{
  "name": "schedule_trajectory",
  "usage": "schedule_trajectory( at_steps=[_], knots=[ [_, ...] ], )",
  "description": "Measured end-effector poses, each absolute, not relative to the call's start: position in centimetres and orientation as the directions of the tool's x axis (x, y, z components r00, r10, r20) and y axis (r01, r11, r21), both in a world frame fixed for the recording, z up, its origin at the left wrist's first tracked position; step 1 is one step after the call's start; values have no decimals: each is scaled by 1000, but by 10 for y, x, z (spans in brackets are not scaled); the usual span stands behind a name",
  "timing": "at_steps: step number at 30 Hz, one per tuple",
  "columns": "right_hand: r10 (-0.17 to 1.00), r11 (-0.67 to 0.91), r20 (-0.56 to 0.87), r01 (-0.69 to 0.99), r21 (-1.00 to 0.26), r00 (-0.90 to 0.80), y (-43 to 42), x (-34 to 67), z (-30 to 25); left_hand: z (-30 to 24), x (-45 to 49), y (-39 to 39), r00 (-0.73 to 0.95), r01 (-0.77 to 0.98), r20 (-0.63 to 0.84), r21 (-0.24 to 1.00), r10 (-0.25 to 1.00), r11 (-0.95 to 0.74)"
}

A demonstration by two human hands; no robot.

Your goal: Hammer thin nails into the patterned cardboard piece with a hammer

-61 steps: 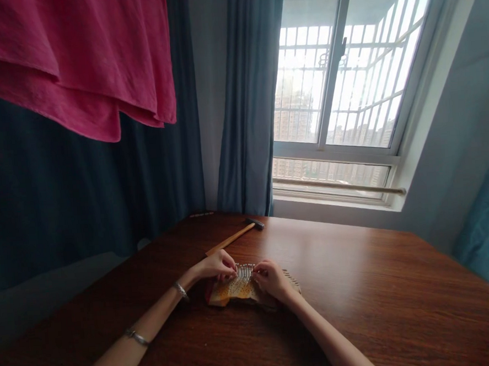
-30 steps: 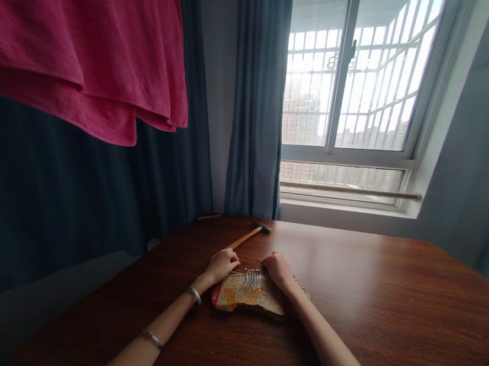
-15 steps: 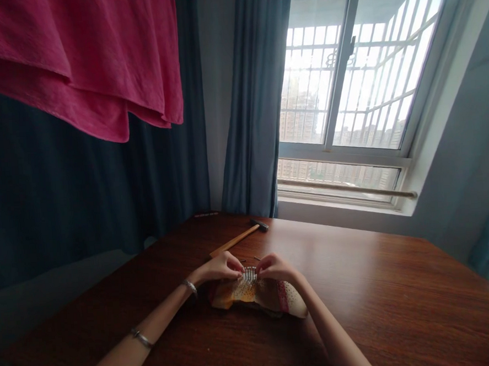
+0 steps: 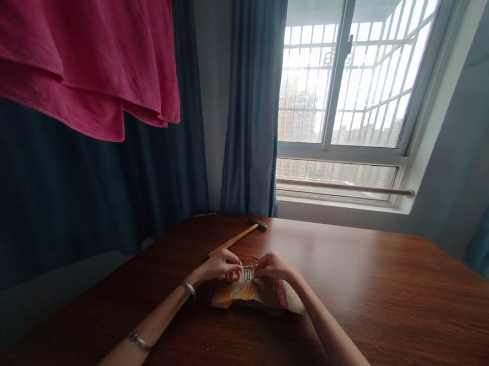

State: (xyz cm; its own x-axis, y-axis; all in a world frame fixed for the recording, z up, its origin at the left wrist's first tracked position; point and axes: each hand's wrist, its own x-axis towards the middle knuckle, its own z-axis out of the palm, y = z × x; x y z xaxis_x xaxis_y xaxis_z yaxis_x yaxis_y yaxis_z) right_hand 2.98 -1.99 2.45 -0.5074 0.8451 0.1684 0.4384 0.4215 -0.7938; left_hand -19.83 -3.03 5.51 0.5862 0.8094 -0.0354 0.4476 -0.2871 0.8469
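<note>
On the table before me lies a cream fabric piece, speckled with small dark dots or holes, with a pinkish-red band and an orange patch. A row of thin, pale-headed metal prongs stands at its far edge. My left hand is closed in a pinch at the left end of the prongs. My right hand pinches at their right end. Whatever lies between the fingertips of either hand is too small to make out. Just beyond the fingers show two short, thin dark pieces.
A hammer with a wooden handle lies behind my left hand on the brown wooden table. A pink cloth hangs at upper left before dark blue curtains. A barred window is at the back right.
The whole view has shifted slightly. Both hands stay pinched at the row of prongs, with only slight finger movement.
</note>
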Motion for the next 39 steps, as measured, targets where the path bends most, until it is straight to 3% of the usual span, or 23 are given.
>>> schedule_trajectory(
  at_steps=[8, 14, 17, 21, 30, 34, 39],
  knots=[
    [898, 407, 230, 514, -755, -374, -13, 30, 24, 47, -198, -17, 376, 503, 59, 825, 925, -257],
    [926, 375, 288, 662, -649, -242, -10, 22, 12, 42, -205, -11, 273, 750, 305, 526, 912, -401],
    [929, 365, 285, 708, -604, -236, -13, 21, 8, 38, -209, -10, 304, 826, 273, 402, 913, -395],
    [930, 356, 295, 744, -565, -221, -16, 23, 5, 31, -212, -6, 337, 848, 237, 345, 911, -403],
    [907, 422, 289, 647, -635, -307, -15, 25, 15, 36, -211, -8, 304, 851, 229, 372, 925, -372],
    [861, 476, 252, 524, -707, -442, -19, 25, 25, 48, -206, -16, 354, 737, 235, 526, 905, -425],
    [801, 480, 180, 433, -763, -571, -23, 27, 28, 53, -198, -26, 580, 560, 37, 707, 814, -431]
  ],
)
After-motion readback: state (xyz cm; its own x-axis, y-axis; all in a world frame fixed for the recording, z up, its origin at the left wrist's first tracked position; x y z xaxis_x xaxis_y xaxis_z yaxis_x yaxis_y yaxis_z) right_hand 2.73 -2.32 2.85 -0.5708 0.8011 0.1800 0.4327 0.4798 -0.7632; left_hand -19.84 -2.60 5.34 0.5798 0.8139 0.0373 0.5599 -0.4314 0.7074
